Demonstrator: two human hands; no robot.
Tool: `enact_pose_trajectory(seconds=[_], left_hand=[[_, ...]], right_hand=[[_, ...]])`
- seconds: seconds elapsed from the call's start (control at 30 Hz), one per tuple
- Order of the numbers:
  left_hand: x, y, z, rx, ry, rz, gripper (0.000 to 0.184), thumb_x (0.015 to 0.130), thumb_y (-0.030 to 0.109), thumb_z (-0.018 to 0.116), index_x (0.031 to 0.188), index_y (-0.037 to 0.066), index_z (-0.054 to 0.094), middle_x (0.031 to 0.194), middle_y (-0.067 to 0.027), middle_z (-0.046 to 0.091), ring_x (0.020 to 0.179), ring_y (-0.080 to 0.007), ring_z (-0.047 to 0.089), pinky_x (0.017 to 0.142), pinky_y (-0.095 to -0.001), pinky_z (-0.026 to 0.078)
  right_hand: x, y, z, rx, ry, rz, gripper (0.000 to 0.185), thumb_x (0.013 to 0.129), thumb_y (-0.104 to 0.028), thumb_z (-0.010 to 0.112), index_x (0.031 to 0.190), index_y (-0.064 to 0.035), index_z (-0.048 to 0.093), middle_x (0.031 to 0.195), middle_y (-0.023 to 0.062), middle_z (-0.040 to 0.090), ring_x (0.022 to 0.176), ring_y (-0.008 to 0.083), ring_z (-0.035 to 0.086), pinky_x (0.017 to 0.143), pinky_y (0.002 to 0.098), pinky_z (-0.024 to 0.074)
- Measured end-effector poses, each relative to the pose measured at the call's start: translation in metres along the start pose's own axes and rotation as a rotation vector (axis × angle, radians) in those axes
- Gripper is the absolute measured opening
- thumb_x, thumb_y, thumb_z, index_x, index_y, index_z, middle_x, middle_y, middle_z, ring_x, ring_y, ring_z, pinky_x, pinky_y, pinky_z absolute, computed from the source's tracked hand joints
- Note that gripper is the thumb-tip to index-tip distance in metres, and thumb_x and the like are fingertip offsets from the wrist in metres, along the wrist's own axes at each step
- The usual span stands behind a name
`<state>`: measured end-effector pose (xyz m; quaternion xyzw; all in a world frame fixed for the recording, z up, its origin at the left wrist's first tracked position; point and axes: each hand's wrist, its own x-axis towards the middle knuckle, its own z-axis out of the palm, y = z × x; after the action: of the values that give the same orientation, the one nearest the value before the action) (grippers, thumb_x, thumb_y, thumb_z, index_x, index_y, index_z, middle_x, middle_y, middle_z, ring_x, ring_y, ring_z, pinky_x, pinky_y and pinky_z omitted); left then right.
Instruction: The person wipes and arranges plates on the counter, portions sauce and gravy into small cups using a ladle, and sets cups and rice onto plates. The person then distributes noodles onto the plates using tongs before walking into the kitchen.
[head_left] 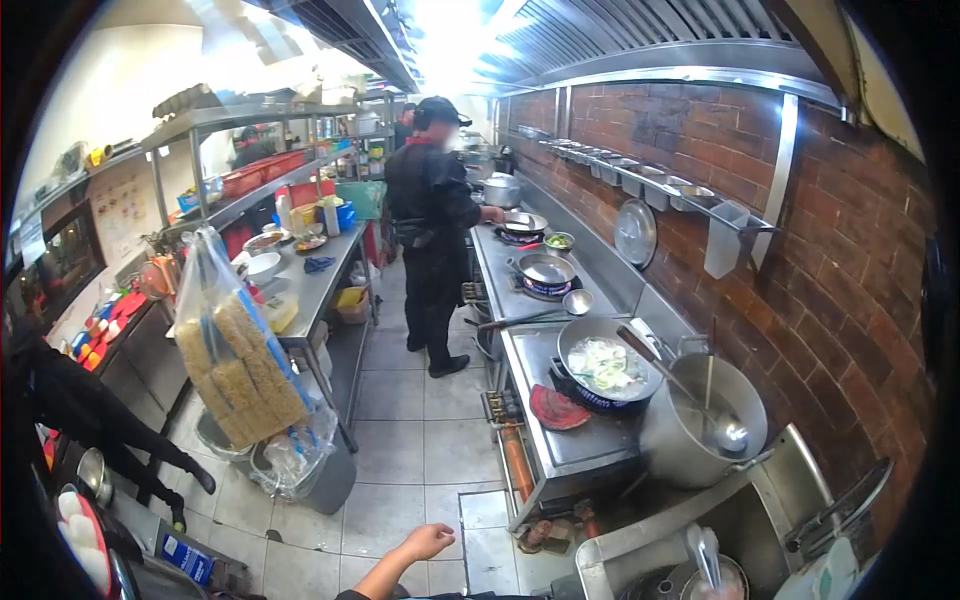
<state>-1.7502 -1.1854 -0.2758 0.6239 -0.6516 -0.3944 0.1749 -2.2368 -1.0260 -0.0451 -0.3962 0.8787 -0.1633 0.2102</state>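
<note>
My left hand [430,541] reaches out low in the middle of the view, over the tiled floor. Its fingers are loosely bent and nothing shows in them. My right hand is out of view. To the right of my left hand stands the steel stove counter [560,450]. On it a wide pan [608,365] holds pale food with green bits in liquid. A red folded cloth [559,408] lies in front of the pan. Beside the pan is a large steel pot [660,440] with a ladle [731,434] in it.
A person in dark clothes [432,200] works at the far burners, near a covered pan [546,268]. Another person's legs [120,425] show at left. Bagged noodle blocks [240,370] hang above a grey bin [330,480]. A steel sink [630,545] is at lower right.
</note>
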Motion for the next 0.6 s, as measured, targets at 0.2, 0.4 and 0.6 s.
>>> enact_pose_trajectory(seconds=[0.2, 0.4, 0.6], left_hand=[[-0.042, 0.018, 0.031, 0.062, -0.096, -0.021, 0.045, 0.083, 0.037, 0.055, 0.117, 0.007, 0.055, 0.097, -0.0155, 0.066, 0.094, -0.0320, 0.061, 0.083, -0.0369, 0.047], [-0.049, 0.061, 0.048, 0.184, -0.256, 0.116, 0.045, 0.086, 0.036, 0.051, 0.120, 0.006, 0.051, 0.102, -0.0181, 0.063, 0.101, -0.0342, 0.057, 0.087, -0.0403, 0.045], [-0.076, 0.065, 0.057, 0.206, -0.224, 0.053, 0.047, 0.087, 0.036, 0.051, 0.122, 0.006, 0.048, 0.105, -0.0198, 0.062, 0.100, -0.0351, 0.057, 0.085, -0.0417, 0.046]], right_hand=[[0.004, -0.071, 0.067, 0.091, 0.193, -0.464, 0.019, 0.083, -0.019, 0.054, 0.090, -0.0037, 0.063, 0.075, 0.0175, 0.063, 0.068, 0.0351, 0.059, 0.061, 0.0390, 0.0480], [0.020, -0.052, 0.106, 0.008, 0.168, -0.695, 0.023, 0.082, -0.022, 0.055, 0.093, -0.0019, 0.060, 0.083, 0.0208, 0.061, 0.078, 0.0372, 0.059, 0.065, 0.0446, 0.0466], [0.091, -0.001, 0.162, -0.278, 0.107, -0.708, 0.037, 0.077, -0.035, 0.063, 0.078, 0.0010, 0.057, 0.081, 0.0254, 0.058, 0.076, 0.0430, 0.057, 0.061, 0.0495, 0.0433]])
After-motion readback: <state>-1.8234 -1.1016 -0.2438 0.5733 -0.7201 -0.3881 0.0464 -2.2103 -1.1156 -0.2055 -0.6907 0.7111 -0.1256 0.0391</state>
